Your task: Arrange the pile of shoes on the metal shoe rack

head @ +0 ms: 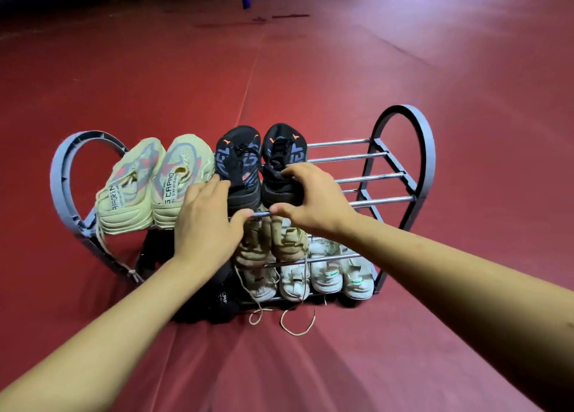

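Shoes mostly sat on the metal shoe rack already. My left hand and right hand each gripped a heel of the black sneakers on the top shelf beside the yellow sneakers; the right end stayed unfilled, and no pile was in view.

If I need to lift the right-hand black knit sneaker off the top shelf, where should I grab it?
Take the right-hand black knit sneaker by its heel collar, coming from the front, your side. Its heel faces you at the metal shoe rack's front rail and its toe points away. The right hand already curls over that heel, thumb below. Its black twin crowds the left side.
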Available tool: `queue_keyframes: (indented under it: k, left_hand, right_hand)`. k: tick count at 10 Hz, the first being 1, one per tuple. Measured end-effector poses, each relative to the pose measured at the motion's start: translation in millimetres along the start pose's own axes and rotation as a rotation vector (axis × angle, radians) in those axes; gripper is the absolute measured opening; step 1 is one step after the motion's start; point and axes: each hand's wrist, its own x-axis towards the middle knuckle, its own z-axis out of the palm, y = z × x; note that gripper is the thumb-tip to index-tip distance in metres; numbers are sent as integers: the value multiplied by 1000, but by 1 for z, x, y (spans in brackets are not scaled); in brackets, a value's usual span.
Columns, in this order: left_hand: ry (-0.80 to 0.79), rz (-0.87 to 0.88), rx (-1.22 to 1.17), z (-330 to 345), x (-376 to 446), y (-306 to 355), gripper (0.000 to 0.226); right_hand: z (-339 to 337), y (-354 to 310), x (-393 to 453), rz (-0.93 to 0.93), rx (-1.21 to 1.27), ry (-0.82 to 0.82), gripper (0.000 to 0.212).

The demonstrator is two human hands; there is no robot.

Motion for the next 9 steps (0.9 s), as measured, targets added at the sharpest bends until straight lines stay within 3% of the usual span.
queue_keyframes:
  k: [1,4,6,7,8,9]
  left_hand:
    - [-25,-22,15,-2,5,1,47]
    - [-77,40,171,-8,-5,2,59]
    - [-231,63,211,-19,-6,5,69]
    - [-263,65,147,-27,-17,2,81]
    - [-158,185,149,-34,-29,-11,75]
    - [-161,264,191,-38,-33,-22,68]
  right_hand:
    - [1,-2,0,-11,5,9,65]
    - [-3,5,-4,-20,28,-117,71]
    - [0,-6,-4,58,-12,-224,78]
    - [-6,-22,-3,131,-117,-200,92]
    - [-14,-35,-9,120,-127,-76,95]
    - [-24,-33,-11,97,-246,-34,95]
